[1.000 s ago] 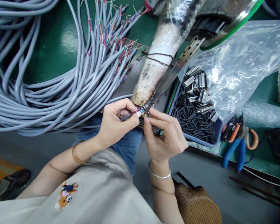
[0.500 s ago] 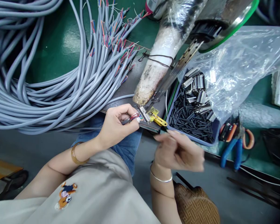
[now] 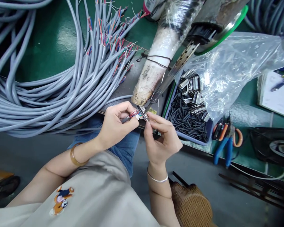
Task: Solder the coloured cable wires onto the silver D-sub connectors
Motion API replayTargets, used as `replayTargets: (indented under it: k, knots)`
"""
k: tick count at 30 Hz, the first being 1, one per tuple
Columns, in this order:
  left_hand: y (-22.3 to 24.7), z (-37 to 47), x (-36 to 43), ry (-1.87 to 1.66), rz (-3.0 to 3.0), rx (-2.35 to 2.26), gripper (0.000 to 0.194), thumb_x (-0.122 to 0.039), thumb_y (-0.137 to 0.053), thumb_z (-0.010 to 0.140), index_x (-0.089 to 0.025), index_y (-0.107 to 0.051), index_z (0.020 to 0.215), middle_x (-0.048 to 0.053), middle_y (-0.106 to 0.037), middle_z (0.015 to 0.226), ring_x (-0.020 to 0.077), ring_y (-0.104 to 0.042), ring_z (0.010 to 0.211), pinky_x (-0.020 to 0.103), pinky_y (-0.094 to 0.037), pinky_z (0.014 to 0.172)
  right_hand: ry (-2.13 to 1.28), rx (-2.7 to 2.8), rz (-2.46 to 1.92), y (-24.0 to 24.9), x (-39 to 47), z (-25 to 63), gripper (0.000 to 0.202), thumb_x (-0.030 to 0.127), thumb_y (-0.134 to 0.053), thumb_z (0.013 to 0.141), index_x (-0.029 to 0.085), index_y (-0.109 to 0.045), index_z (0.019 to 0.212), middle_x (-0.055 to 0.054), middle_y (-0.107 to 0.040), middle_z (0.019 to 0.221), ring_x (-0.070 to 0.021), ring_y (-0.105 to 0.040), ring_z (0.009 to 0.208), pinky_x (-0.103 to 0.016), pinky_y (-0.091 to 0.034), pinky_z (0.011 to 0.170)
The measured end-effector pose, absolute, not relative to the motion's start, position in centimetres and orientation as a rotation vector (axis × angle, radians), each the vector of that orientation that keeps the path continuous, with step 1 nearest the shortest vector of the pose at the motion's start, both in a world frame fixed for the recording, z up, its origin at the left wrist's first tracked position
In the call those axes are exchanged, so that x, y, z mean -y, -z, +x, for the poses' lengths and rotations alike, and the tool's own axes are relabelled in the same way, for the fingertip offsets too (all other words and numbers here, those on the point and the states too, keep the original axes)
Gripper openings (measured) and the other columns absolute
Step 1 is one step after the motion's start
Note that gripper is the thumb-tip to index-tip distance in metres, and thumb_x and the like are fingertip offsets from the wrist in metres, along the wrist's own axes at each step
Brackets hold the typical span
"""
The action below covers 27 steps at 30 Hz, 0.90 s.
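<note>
Pinched in my left hand [image 3: 119, 123] is the stripped end of a grey cable [image 3: 125, 119], its thin coloured wires fanned toward a metal multi-pin connector [image 3: 142, 113]. The fingertips of my right hand [image 3: 161, 135] are closed at the connector's lower right end; whether they also hold something small is hidden. A metal soldering tip [image 3: 156, 94] comes down just above the connector, beside a white wrapped tube [image 3: 151, 72] with a scorched mouth. At the left lies a large bundle of grey cables [image 3: 61, 91] with bare coloured wire ends.
Right of my hands, a blue tray [image 3: 198, 142] holds black sleeves [image 3: 186, 119] and metal connectors [image 3: 194, 85]. Clear plastic [image 3: 227, 69] lies behind it. Blue-handled pliers [image 3: 223, 149] and orange-handled cutters [image 3: 238, 138] rest near the edge; paper [image 3: 279, 94] lies farther right.
My right hand has moved left and up to the connector and closed its fingertips there, where the yellow clip was showing. My left hand keeps its hold. The view has shifted slightly.
</note>
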<state>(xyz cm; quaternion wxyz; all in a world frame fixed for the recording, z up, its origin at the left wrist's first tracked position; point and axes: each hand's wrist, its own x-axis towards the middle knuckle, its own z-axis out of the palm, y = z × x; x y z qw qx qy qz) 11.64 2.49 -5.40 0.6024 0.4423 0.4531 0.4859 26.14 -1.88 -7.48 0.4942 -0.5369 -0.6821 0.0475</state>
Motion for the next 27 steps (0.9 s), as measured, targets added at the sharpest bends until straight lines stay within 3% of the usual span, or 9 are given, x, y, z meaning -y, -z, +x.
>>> replayTargets:
  k: [5,11,16,22,27]
  knots:
    - [5.2,11.8,-2.8,-1.159,1.022,-1.058,0.014,-0.012,-0.068,0.070,-0.017,-0.056,0.065,-0.004,-0.052,0.060,0.0047,-0.040,0.051,0.018,-0.031,0.047,-0.146,1.599,-1.268,7.5,1.3,26.0,0.019,0.008,-0.072,0.088,0.021,-0.065,0.098,-0.005,-0.080,0.109,-0.0175,-0.078,0.098,-0.029,-0.066,0.078]
    - [4.9,11.7,-2.8,-1.177,1.057,-1.052,0.015,-0.011,-0.069,0.070,-0.017,-0.057,0.065,-0.004,-0.052,0.059,0.0047,-0.040,0.051,0.018,-0.031,0.046,-0.046,1.650,-1.281,6.6,1.1,25.8,0.021,0.004,-0.074,0.084,0.021,-0.068,0.096,-0.003,-0.081,0.104,-0.0167,-0.078,0.095,-0.030,-0.065,0.084]
    - [5.0,11.6,-3.1,-1.151,1.008,-1.007,0.016,-0.011,-0.071,0.069,-0.016,-0.057,0.065,-0.003,-0.056,0.061,0.0046,-0.045,0.052,0.015,-0.036,0.048,0.051,1.683,-1.266,7.1,1.2,26.0,0.018,0.009,-0.074,0.086,0.023,-0.063,0.093,-0.003,-0.081,0.106,-0.0159,-0.079,0.086,-0.027,-0.066,0.075]
    - [5.5,11.4,-3.0,-1.078,0.951,-1.001,0.014,-0.011,-0.073,0.068,-0.014,-0.059,0.065,-0.001,-0.061,0.066,0.0050,-0.051,0.056,0.014,-0.041,0.050,0.105,1.747,-1.254,7.8,1.6,26.5,0.022,0.007,-0.076,0.083,0.021,-0.064,0.095,-0.003,-0.082,0.103,-0.0149,-0.080,0.085,-0.023,-0.064,0.077]
    - [5.5,11.1,-2.6,-1.070,0.954,-0.968,0.011,-0.011,-0.075,0.067,-0.014,-0.065,0.069,0.000,-0.066,0.070,0.0067,-0.057,0.060,0.016,-0.047,0.056,-0.084,1.642,-1.303,7.4,1.9,26.3,0.019,0.008,-0.075,0.085,0.022,-0.066,0.094,-0.002,-0.081,0.099,-0.0164,-0.079,0.090,-0.028,-0.064,0.079]
